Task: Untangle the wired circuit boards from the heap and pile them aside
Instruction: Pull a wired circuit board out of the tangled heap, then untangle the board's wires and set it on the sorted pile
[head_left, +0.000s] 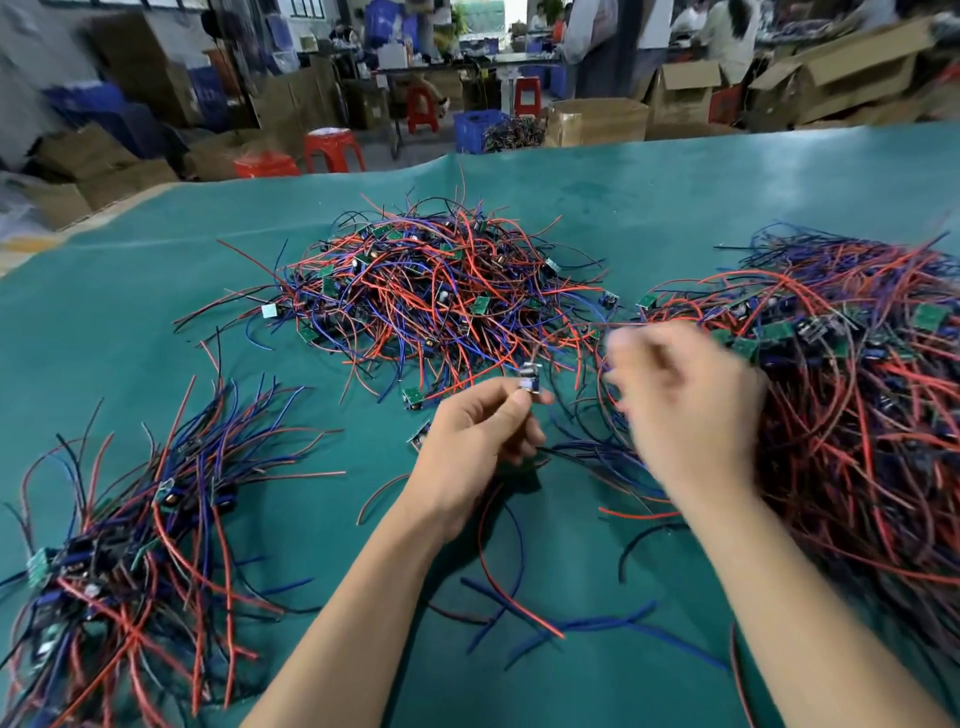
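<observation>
Above green mat (675, 218), left hand (470, 439) pinching circuit board (530, 383); right hand (685, 410) blurred, grip unclear

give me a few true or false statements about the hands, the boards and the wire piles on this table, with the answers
1. The left hand pinches a small circuit board. True.
2. The right hand lies flat on the green table mat. False: it is raised and blurred, fingers curled beside the right heap.
3. The wires are red, blue and black. True.
4. The pile at the left has its wires lying roughly the same way. True.
5. The middle heap sits inside a cardboard box. False: it lies directly on the mat.
</observation>
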